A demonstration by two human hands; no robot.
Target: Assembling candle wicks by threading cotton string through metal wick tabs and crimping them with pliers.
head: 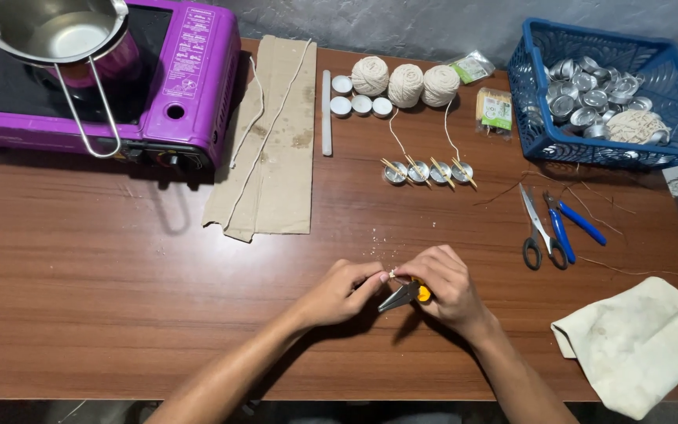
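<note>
At lower centre of the frame, the right hand (445,286) has its grip clenched on pliers (403,296), while the left hand (339,292) pinches a small wick piece (392,273) above the desk (119,298).

Two small packages lie at the far side of the table, just left of the blue basket (535,118): a clear plastic bag with greenish contents (471,67) behind the twine balls, and a flat rectangular packet in yellow-green with a white patch (495,109) nearer the camera. A white printed label panel (188,52) runs along the purple stove's top right side.
</note>
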